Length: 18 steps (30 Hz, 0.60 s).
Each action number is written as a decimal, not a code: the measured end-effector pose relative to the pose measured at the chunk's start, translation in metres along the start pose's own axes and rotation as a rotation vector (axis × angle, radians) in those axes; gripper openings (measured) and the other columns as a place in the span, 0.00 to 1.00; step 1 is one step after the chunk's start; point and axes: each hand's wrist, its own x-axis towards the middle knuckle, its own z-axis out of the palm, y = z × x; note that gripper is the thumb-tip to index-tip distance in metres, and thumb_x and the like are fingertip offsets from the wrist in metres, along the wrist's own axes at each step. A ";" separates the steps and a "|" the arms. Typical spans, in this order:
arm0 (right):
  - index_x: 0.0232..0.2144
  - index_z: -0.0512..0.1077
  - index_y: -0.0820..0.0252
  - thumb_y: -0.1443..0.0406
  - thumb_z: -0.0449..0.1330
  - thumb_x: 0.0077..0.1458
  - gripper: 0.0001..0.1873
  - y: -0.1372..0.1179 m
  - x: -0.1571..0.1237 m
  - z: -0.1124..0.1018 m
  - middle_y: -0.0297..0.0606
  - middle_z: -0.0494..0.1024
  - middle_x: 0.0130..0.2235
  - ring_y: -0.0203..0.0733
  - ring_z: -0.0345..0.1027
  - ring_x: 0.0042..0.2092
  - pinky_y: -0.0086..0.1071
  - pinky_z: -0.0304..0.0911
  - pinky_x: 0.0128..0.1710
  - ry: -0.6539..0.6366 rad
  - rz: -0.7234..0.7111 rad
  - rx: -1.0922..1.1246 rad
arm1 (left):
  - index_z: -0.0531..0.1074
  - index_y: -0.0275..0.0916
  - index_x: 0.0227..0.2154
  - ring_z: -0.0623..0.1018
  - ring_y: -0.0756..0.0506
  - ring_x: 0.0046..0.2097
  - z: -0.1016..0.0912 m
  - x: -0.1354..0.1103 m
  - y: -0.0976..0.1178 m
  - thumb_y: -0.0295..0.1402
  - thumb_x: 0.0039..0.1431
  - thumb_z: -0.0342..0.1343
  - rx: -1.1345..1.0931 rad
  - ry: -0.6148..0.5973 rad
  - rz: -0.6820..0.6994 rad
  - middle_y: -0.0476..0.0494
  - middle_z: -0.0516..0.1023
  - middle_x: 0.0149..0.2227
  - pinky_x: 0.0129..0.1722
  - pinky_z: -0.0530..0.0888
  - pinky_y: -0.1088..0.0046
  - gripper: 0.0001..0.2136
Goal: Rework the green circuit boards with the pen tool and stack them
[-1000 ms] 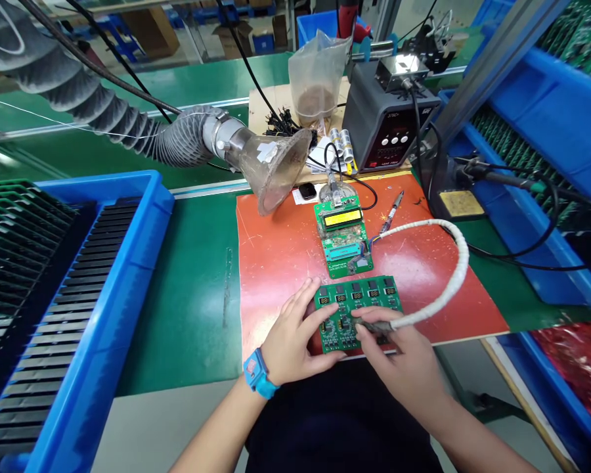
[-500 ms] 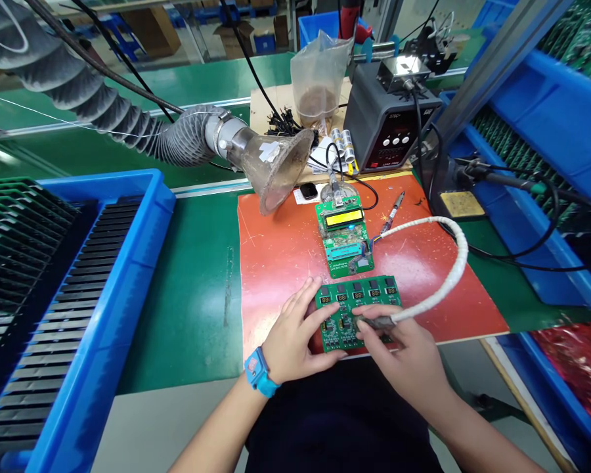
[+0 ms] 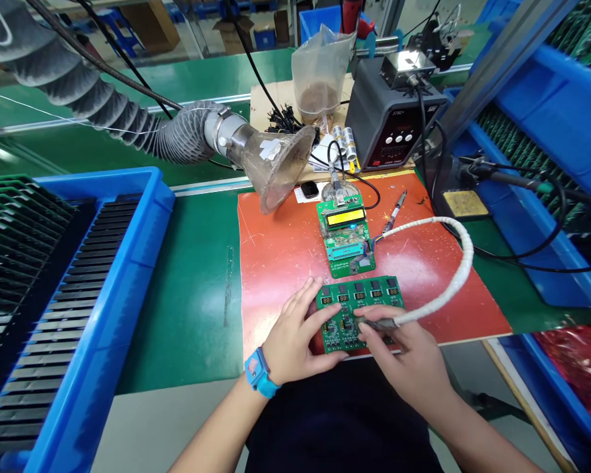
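Note:
A green circuit board panel (image 3: 335, 338) with several small two-digit displays lies on the orange mat in front of me. My left hand (image 3: 295, 335) rests at its left side, fingers spread, the index finger on the board and the thumb along the near edge. Pinched in my right hand (image 3: 408, 348) is a dark-handled probe (image 3: 381, 324) at the end of a white-wrapped cable (image 3: 460, 263). Its tip meets the middle of the panel, though my fingers hide the contact. Beyond the panel lies a programmer board (image 3: 349, 255) with a lit yellow screen, to which the cable runs.
A fume extraction hood (image 3: 285, 171) hangs over the orange mat (image 3: 276, 249). At the left stands a blue bin (image 3: 148, 217) with upright boards. A soldering station (image 3: 394, 118), a pen (image 3: 394, 211) and a sponge holder (image 3: 465, 203) are behind and to the right.
The view has shifted very slightly. Both hands, the panel and the probe keep the same positions relative to each other.

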 end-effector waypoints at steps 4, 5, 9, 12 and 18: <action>0.39 0.70 0.56 0.67 0.59 0.58 0.05 0.000 0.001 0.000 0.40 0.80 0.39 0.41 0.77 0.36 0.29 0.75 0.30 0.002 0.003 -0.001 | 0.59 0.43 0.60 0.55 0.30 0.67 0.000 0.000 0.000 0.44 0.53 0.62 -0.001 0.002 -0.005 0.33 0.47 0.68 0.60 0.63 0.42 0.33; 0.38 0.70 0.56 0.67 0.59 0.58 0.05 0.000 0.001 0.000 0.40 0.80 0.39 0.41 0.77 0.36 0.29 0.75 0.30 0.003 0.003 0.000 | 0.59 0.42 0.60 0.55 0.30 0.67 0.000 0.000 0.000 0.44 0.53 0.62 -0.002 0.001 -0.006 0.32 0.47 0.68 0.60 0.63 0.42 0.33; 0.37 0.70 0.56 0.67 0.59 0.58 0.04 -0.002 0.002 0.000 0.39 0.80 0.38 0.41 0.77 0.35 0.28 0.75 0.29 0.011 0.004 0.013 | 0.59 0.43 0.60 0.55 0.29 0.67 0.000 0.000 0.000 0.44 0.53 0.62 -0.005 0.003 -0.004 0.32 0.48 0.68 0.59 0.63 0.42 0.33; 0.37 0.70 0.56 0.68 0.59 0.57 0.04 -0.002 0.002 0.001 0.38 0.80 0.38 0.40 0.77 0.34 0.27 0.74 0.27 0.012 0.005 0.017 | 0.59 0.43 0.60 0.55 0.29 0.67 0.000 0.000 0.000 0.45 0.53 0.62 -0.002 0.004 -0.003 0.32 0.48 0.68 0.59 0.63 0.42 0.33; 0.37 0.70 0.56 0.68 0.59 0.57 0.04 -0.002 0.001 -0.001 0.39 0.80 0.38 0.40 0.77 0.34 0.27 0.74 0.28 0.005 0.016 0.016 | 0.58 0.43 0.60 0.56 0.29 0.67 0.000 0.000 0.000 0.44 0.52 0.62 -0.003 0.001 -0.009 0.32 0.48 0.68 0.59 0.63 0.42 0.34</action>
